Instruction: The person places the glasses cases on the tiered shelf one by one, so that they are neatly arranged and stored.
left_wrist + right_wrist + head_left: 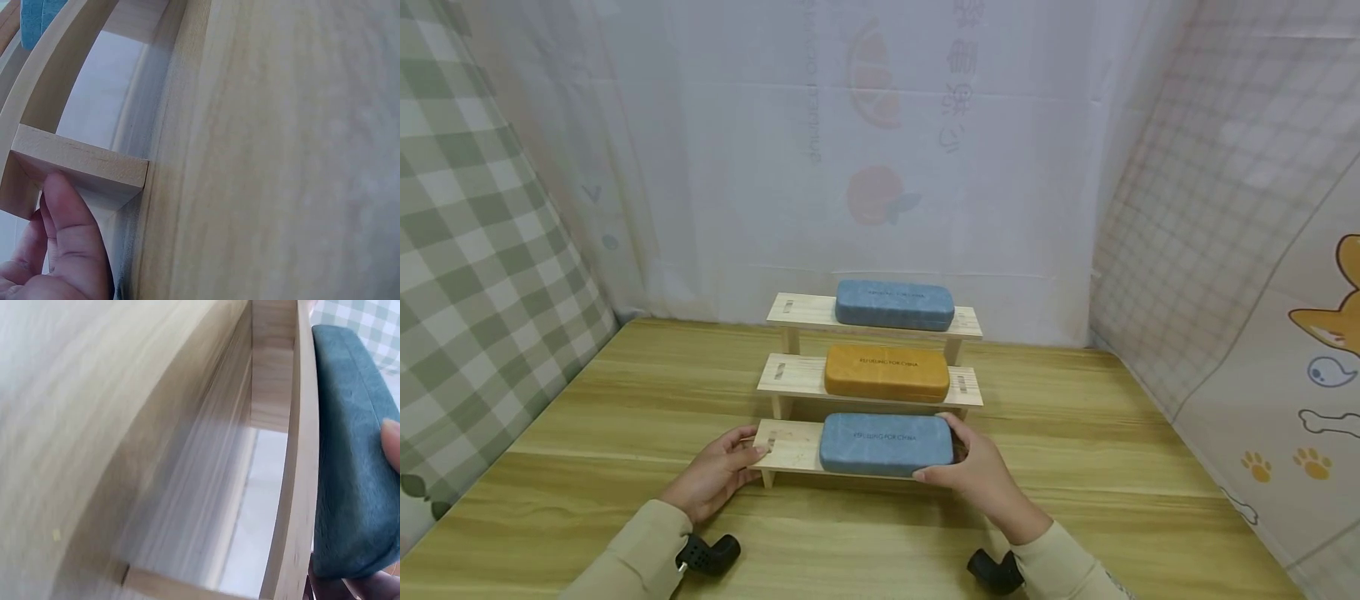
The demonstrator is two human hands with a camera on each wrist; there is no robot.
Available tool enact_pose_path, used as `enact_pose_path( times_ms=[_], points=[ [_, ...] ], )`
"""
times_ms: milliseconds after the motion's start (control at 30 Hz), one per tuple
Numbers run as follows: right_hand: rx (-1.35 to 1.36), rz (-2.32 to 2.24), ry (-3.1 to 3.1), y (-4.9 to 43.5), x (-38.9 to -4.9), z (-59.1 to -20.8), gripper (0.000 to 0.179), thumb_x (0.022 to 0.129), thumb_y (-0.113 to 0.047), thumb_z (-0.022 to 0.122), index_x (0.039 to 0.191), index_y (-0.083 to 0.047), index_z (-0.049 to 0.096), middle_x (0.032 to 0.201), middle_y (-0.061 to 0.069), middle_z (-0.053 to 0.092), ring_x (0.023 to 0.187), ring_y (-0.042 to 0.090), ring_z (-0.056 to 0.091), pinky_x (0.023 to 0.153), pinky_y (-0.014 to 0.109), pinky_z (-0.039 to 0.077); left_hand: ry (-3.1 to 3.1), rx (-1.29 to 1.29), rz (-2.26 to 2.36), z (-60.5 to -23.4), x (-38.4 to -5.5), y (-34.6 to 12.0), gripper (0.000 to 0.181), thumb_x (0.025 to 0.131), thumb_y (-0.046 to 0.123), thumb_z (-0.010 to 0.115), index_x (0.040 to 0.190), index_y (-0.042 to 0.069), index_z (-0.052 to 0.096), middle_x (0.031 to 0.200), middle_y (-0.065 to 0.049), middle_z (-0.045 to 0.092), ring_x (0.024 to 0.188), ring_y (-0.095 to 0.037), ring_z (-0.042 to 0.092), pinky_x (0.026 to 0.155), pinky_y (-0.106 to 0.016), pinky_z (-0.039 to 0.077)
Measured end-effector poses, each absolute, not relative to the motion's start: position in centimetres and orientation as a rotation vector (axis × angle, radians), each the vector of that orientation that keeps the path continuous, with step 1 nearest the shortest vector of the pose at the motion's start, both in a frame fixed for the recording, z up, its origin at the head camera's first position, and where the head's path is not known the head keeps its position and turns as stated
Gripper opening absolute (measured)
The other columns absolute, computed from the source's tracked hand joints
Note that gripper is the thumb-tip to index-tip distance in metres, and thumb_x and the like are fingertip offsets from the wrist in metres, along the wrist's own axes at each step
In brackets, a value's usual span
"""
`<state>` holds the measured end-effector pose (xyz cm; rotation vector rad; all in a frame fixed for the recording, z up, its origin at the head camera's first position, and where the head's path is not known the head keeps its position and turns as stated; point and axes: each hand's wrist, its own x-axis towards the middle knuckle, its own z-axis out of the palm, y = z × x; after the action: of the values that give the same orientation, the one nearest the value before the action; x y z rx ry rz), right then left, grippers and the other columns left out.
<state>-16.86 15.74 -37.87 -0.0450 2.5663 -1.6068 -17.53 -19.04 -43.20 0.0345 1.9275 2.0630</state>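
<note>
A three-step wooden display stand (790,446) has one glasses case on each step. On the lowest step lies a blue glasses case (886,444), which my right hand (981,471) grips at its right end, thumb in front and fingers behind. In the right wrist view, this blue case (350,456) rests along the step's edge. My left hand (718,475) holds the left end of the same step, its thumb at the top edge. The left wrist view shows its fingers against the step's end support (81,156).
An orange glasses case (886,375) sits on the middle step, and another blue case (895,307) on the top one. The stand is on a wood-grain table (1075,433). A pale printed curtain (722,183) hangs behind, with checked cloth (482,217) at the left.
</note>
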Motion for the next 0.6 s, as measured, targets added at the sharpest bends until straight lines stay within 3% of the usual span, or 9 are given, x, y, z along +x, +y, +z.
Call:
enact_pose_path(
  times_ms=[200,333,467,600],
  points=[
    [-0.113,-1.424,2.631,16.1,-16.99,-37.69,0.096,0.07,-0.027,0.087,0.148,-0.003,0.036,0.15,0.025,0.033,0.136,0.042,0.035,0.1,0.053,0.04,1.925,0.03,2.066,-43.1,-17.52,-18.95,0.061,0.1,0.012,0.049,0.147,-0.01,0.017,0.124,-0.012,0.049,0.097,-0.01,0.055,0.082,-0.03,0.045],
    [-0.129,-1.363,2.678,16.1,-17.03,-37.65,0.096,0.069,-0.027,0.088,0.147,-0.001,0.037,0.144,0.025,0.042,0.126,0.04,0.046,0.094,0.051,0.045,1.922,0.041,2.062,-43.11,-17.54,-18.97,0.061,0.101,0.012,0.05,0.147,-0.01,0.016,0.124,-0.012,0.049,0.097,-0.01,0.055,0.082,-0.03,0.045],
    [-0.154,-1.316,2.733,15.98,-17.26,-37.71,0.095,0.067,-0.023,0.089,0.144,0.003,0.039,0.133,0.021,0.053,0.108,0.029,0.057,0.086,0.043,0.048,1.925,0.036,2.062,-43.14,-17.61,-19.02,0.062,0.1,0.012,0.05,0.148,-0.009,0.016,0.126,-0.014,0.049,0.098,-0.01,0.056,0.082,-0.03,0.046],
    [-0.202,-1.246,2.777,15.92,-17.5,-37.88,0.095,0.068,-0.026,0.089,0.143,0.006,0.04,0.137,0.023,0.05,0.117,0.032,0.053,0.094,0.047,0.044,1.927,0.028,2.063,-43.14,-17.54,-18.99,0.063,0.1,0.012,0.05,0.148,-0.01,0.016,0.127,-0.015,0.048,0.098,-0.011,0.056,0.083,-0.03,0.046]
  ],
)
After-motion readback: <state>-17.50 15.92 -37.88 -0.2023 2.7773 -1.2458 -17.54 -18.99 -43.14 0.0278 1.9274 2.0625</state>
